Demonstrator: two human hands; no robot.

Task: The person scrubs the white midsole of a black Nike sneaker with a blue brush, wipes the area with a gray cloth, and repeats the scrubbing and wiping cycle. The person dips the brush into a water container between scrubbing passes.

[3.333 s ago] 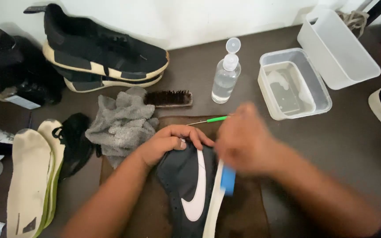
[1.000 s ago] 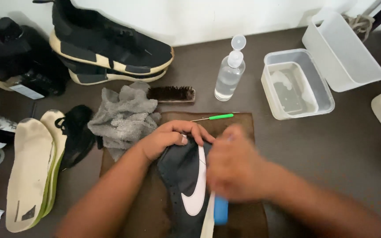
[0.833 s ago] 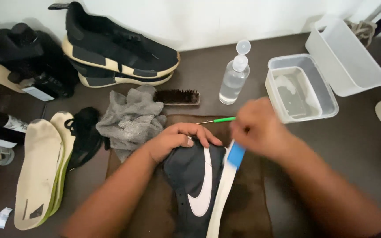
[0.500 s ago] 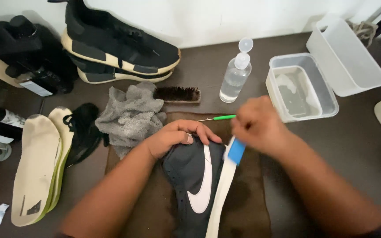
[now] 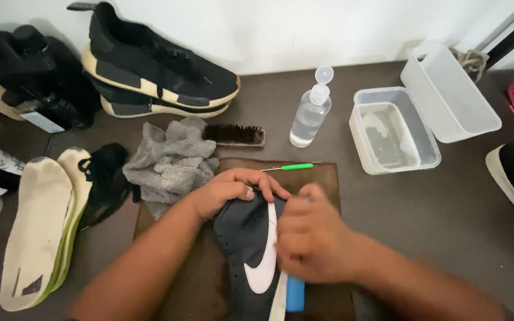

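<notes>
black sneaker lies on a brown mat — left hand clamps its toe, right hand fingers closed around a blue block at the sole.

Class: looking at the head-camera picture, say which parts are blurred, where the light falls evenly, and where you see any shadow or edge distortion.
Head view: right hand is motion-blurred over the shoe; left hand is sharper. Light is soft and even, with faint shadows behind the black sneakers on the wall. The bottle and tub are crisp. Things lean outward near the edges, a wide-lens stretch.
</notes>
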